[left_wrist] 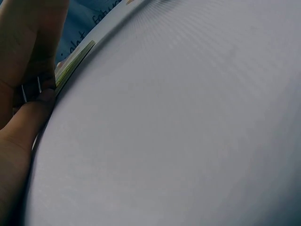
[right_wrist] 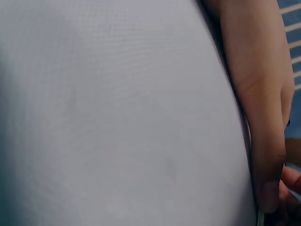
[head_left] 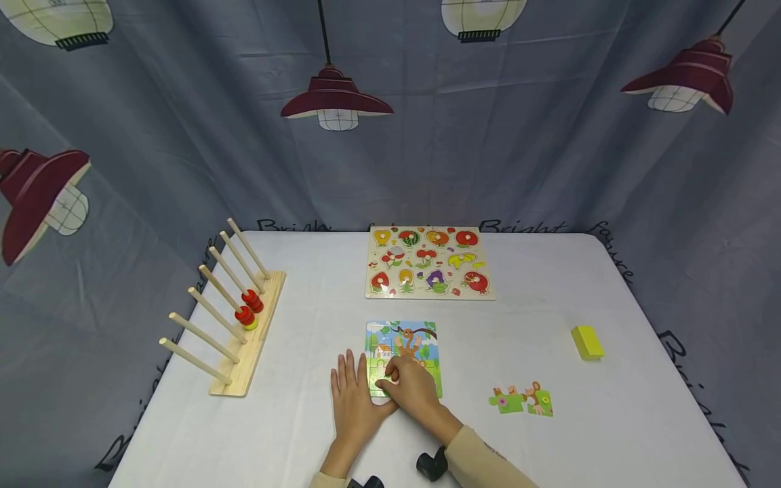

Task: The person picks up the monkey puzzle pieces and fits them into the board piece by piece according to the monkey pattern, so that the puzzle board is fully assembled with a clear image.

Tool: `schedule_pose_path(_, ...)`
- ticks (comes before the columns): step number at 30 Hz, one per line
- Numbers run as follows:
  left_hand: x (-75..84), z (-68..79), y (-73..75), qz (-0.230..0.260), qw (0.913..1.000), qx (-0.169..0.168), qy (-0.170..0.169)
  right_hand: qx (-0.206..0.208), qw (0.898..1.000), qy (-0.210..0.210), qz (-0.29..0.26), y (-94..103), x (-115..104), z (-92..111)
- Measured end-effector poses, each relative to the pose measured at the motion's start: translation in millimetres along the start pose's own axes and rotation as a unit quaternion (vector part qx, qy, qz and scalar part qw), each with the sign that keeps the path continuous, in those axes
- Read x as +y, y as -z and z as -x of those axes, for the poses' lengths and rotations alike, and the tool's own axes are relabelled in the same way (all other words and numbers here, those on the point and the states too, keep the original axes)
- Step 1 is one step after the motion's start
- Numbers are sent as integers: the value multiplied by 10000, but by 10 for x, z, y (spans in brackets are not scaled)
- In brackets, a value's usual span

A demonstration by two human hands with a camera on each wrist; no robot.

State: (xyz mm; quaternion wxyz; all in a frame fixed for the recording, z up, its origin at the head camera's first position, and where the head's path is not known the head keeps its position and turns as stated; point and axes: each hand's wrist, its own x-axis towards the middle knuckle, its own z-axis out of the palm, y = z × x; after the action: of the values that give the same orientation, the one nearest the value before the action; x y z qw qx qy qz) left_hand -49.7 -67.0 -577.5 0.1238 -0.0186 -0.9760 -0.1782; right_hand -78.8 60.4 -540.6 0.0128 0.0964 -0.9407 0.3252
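A jigsaw puzzle (head_left: 378, 332) with a monkey picture lies on the white table, its lower part partly covered by my right hand (head_left: 413, 388). The fingers of that hand are curled, with thumb and index finger pinching at a puzzle piece in the puzzle's lower left; the piece is mostly hidden. My left hand (head_left: 356, 410) rests beside the puzzle's left edge, fingers straight and pointing away, its thumb reaching to the near edge. In the left wrist view the left thumb (left_wrist: 33, 110) is close to the puzzle's edge (left_wrist: 75, 63). Two loose puzzle pieces (head_left: 508, 401) lie to the right.
A wooden peg stand (head_left: 268, 305) with red and yellow rings (head_left: 246, 316) stands at the left. Behind the puzzle lies a fruit peg board (head_left: 430, 295). A yellow block (head_left: 588, 343) sits at the right. Grey curtains printed with lamps surround the table (head_left: 634, 420).
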Motion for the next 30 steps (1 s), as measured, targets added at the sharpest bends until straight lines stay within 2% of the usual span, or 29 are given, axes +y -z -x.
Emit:
schedule_pose_path(4, 0, -4, 2, 41, 10000, 13, -29, -113, 9970, 61, -757, 28, 77, 6)
schedule_pose_path(8, 2, -7, 5, 193, 9998, -2, 0, -384, 9871, 104, -1550, 119, 145, 19)
schedule_pose_path(13, 18, -11, 6, 388, 9992, -49, 66, -517, 9760, -232, -2104, 277, 246, 58)
schedule_pose_path(16, 26, -13, 5, 445, 9989, -116, 113, -353, 9724, -567, -2234, 390, 347, 87)
schedule_pose_path(22, 19, -19, 0, 489, 9985, -176, 167, 62, 9693, -1171, -2162, 661, 619, 159)
schedule_pose_path(30, 25, -23, 5, 531, 9983, -161, 161, 310, 9744, -1512, -1636, 1002, 1001, 359)
